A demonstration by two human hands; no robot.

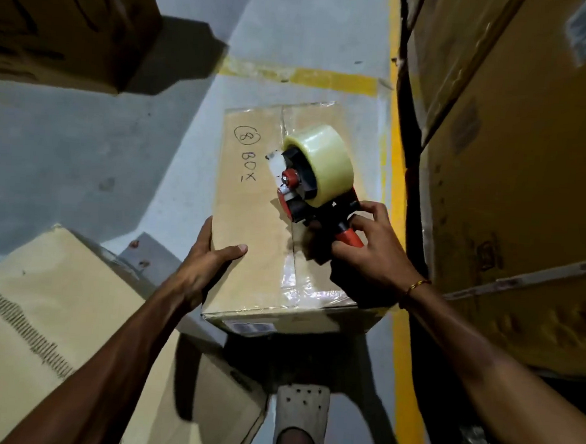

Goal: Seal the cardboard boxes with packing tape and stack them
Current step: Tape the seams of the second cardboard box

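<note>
The taping step is in hand: the right hand [369,247] grips the tape dispenser [316,178] over the box [250,219] on the floor, the left hand [210,258] holds its edge. Next, I think, the tape must run along the middle seam.

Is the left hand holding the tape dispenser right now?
No, the left hand grips the edge of the marked box, while the right hand holds the tape dispenser by its handle.
</note>
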